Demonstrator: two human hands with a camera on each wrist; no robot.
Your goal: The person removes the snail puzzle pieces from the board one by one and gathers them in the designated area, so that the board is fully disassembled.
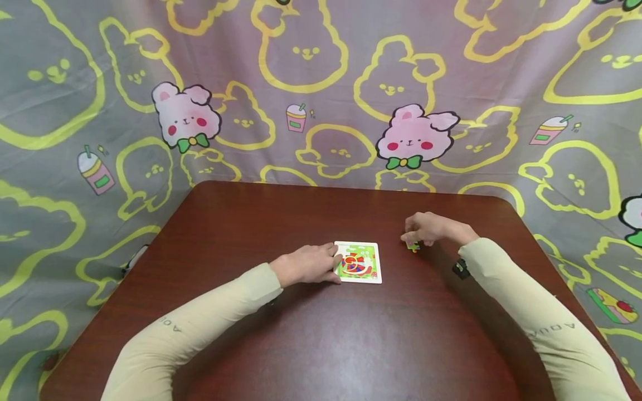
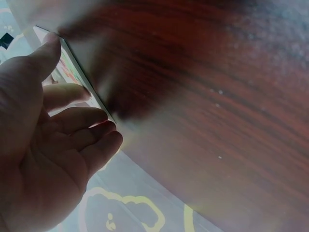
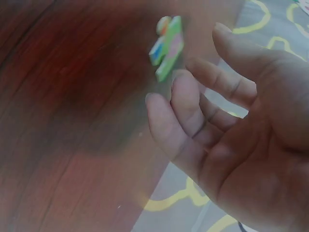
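Presently, your right hand (image 1: 426, 227) is the nearer one to the green jigsaw piece (image 1: 413, 245), which sits right of centre in the head view, just below the fingers. Right wrist view: its long axis slants upper right to lower left, your thumb stands apart, and no grip shows; fingertip contact cannot be told. Your left hand (image 1: 312, 264), fingers relaxed, touches the left edge of the white-framed jigsaw board (image 1: 358, 280).

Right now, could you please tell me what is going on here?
At a table, a person's left hand rests at the left edge of a white-bordered puzzle board. Their right hand is at a small green puzzle piece to the board's right, but does not appear to grip it.
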